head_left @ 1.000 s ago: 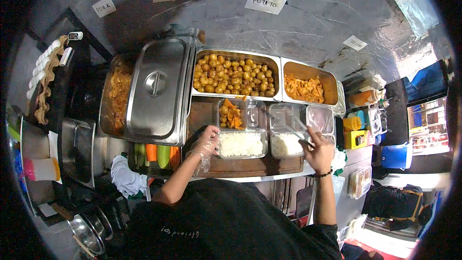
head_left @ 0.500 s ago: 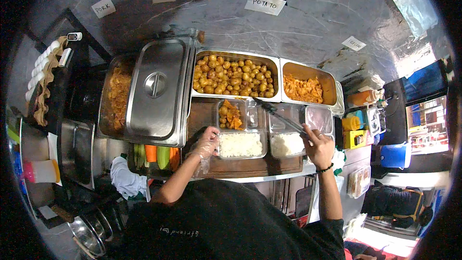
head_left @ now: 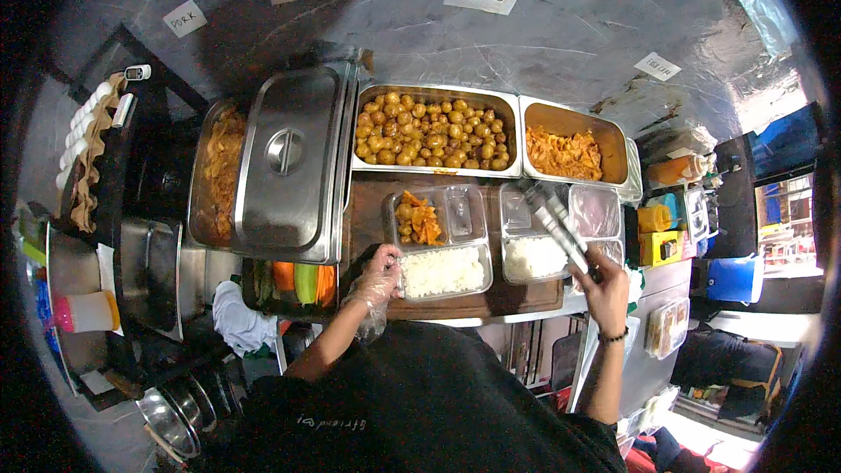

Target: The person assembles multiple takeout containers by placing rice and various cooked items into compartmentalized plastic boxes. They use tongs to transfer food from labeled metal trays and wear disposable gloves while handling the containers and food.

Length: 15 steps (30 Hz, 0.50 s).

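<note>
- While eggs lie far left of the left grip, a nearer steel lid covers part of a pan.
- Cut vegetables lie left of that grip, which touches the first tray on its right; whether it clamps, I cannot tell.
- Left of the right grip, the tongs clamped in it hide part of the second tray.
- Right of that grip stands a yellow box.

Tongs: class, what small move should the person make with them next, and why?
Probably carry the tongs, held in the right hand, toward the large batch of round potatoes: the right-hand tray shows rice but no potatoes, though the tongs partly cover it, while the left-hand tray has both.
</note>
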{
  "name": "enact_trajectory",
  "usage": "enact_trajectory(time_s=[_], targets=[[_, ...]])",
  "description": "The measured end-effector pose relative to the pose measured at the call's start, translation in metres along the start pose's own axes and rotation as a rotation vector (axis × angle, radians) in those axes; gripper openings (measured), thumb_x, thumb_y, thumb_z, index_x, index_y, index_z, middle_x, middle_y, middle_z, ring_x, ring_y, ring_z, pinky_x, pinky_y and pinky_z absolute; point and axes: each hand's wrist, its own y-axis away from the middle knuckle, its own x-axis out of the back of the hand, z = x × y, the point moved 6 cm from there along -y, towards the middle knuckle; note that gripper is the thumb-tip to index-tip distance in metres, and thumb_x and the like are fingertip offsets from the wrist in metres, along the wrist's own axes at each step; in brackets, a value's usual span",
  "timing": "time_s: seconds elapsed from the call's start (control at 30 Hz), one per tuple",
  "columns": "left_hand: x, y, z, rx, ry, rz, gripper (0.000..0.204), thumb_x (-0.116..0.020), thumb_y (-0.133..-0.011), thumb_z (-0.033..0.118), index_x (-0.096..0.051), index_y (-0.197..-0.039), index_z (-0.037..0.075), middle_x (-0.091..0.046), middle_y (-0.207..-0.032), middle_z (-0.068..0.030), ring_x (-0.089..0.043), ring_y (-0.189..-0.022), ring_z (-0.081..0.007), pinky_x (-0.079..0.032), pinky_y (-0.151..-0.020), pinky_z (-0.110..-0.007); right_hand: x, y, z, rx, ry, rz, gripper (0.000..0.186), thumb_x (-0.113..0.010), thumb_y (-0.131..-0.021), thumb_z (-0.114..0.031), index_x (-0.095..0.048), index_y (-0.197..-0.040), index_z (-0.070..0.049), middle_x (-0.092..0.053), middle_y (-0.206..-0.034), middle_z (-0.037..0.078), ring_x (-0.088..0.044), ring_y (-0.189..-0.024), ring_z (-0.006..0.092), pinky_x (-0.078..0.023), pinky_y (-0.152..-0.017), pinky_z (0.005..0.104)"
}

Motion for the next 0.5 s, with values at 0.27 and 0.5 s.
enact_trajectory(time_s=[0.27,0.5], targets=[[-0.003,-0.010,-0.004,-0.004,-0.022,-0.060,0.033,-0.055,-0.092,0.004,-0.045,-0.120,0.019,-0.046,-0.106,-0.0067,-0.055,-0.079,-0.0179,-0.060,-0.055,-0.036,-0.071,-0.008,-0.092,0.491,0.673,-0.302,0.033,-0.066,-0.084,-0.027,-0.068,-0.115,-0.017,-0.066,-0.078,0.013,-0.065,-0.064,0.0297,-0.050,-0.054,0.0416],[-0.004,-0.004,0.005,-0.049,-0.010,-0.032,0.030,-0.050,-0.095,0.003,-0.043,-0.120,0.018,-0.045,-0.097,-0.0049,-0.052,-0.069,-0.0124,-0.055,-0.051,-0.030,-0.048,-0.029,-0.137,0.490,0.698,-0.278,0.040,-0.069,-0.081,-0.026,-0.067,-0.120,-0.017,-0.067,-0.084,0.012,-0.067,-0.067,0.0294,-0.052,-0.056,0.0406]])
